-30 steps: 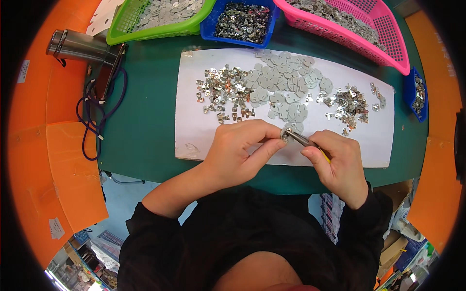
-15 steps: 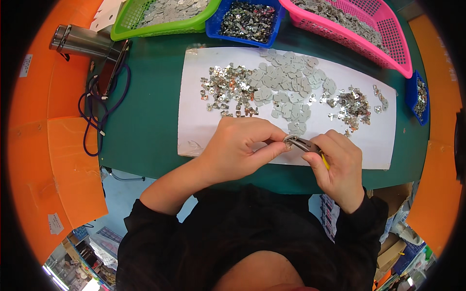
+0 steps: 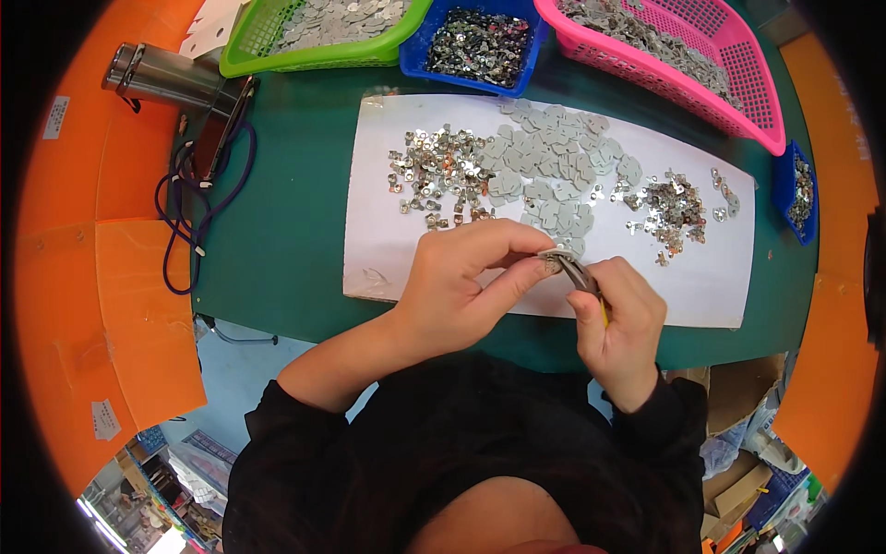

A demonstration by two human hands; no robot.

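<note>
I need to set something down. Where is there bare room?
Green tabletop lies bare between the purple cord and the white board; the board's lower left corner, near the left hand, looks free. Crowded: the board's middle, under grey plates.

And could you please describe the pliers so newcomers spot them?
A white board lies on the green table. At its near edge, the right hand holds the pliers, pointing toward the left hand. Their long metal nose and yellow handle set them apart from the flat grey pieces beyond.
</note>
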